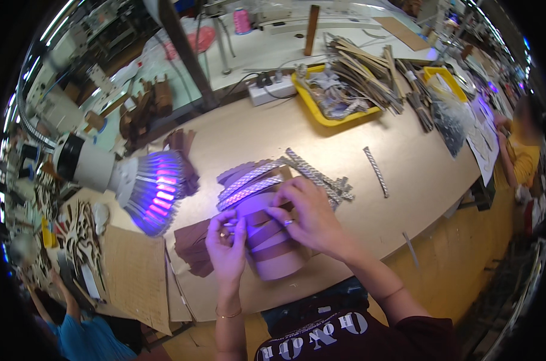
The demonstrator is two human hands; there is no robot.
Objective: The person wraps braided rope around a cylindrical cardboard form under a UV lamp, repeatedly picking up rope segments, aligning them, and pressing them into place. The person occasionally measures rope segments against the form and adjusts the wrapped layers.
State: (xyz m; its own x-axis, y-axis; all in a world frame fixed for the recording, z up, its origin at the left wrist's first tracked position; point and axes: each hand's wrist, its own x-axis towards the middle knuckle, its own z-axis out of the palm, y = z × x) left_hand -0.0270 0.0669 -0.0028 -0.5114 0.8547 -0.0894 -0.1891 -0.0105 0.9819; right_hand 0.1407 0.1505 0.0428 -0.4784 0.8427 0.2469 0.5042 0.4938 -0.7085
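Close in front of me lies a stack of curved brown strips (277,266), tinted purple by the lamp. My left hand (228,243) is at its left side, thumb and fingers curled together; whatever they pinch is too small to make out. Over the stack, my right hand (309,213) pinches the edge of a dark brown strip (259,217) between thumb and fingers. White braided strips (247,185) rest just beyond, on scalloped brown pieces. More brown pieces (194,245) lie left of my left hand.
A lamp (149,186) with a finned head hangs low at the left. Beyond are loose braided strips (321,177), a yellow tray (330,120), bundled strips (366,66) and a white power strip (271,91). Cardboard (135,271) lies left. Other people sit at both sides.
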